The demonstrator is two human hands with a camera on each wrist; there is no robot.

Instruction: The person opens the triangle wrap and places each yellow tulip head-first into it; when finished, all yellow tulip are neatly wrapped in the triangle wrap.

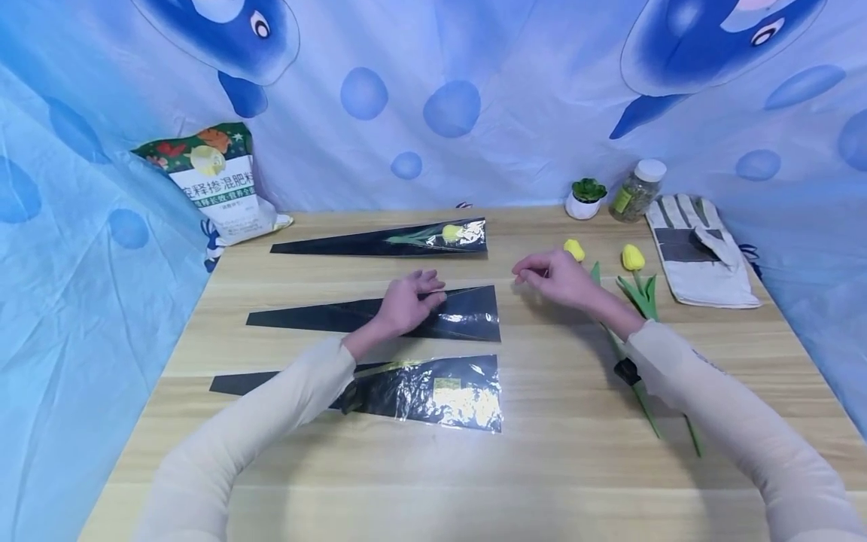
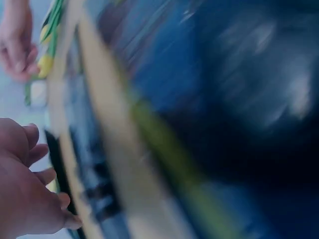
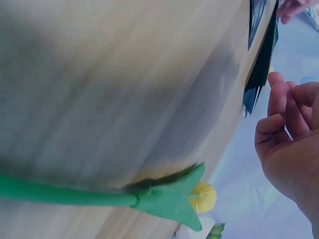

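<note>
Three black-and-clear flower sleeves lie side by side on the wooden table (image 1: 542,467). The far sleeve (image 1: 352,243) holds a yellow tulip (image 1: 450,232). My left hand (image 1: 409,297) rests with relaxed fingers on the middle sleeve (image 1: 467,312). The near sleeve (image 1: 433,391) lies under my left forearm. My right hand (image 1: 549,275) hovers over the table with loosely curled fingers and holds nothing, just left of a loose yellow tulip (image 1: 574,250). A second loose tulip (image 1: 633,257) lies beside it. The right wrist view shows that hand (image 3: 289,144) empty above a tulip (image 3: 202,196). The left wrist view is blurred.
A fertiliser bag (image 1: 217,184) leans at the back left. At the back right stand a small potted plant (image 1: 585,198) and a jar (image 1: 637,190), with a white work glove (image 1: 698,248) lying flat. Blue cloth walls close in three sides.
</note>
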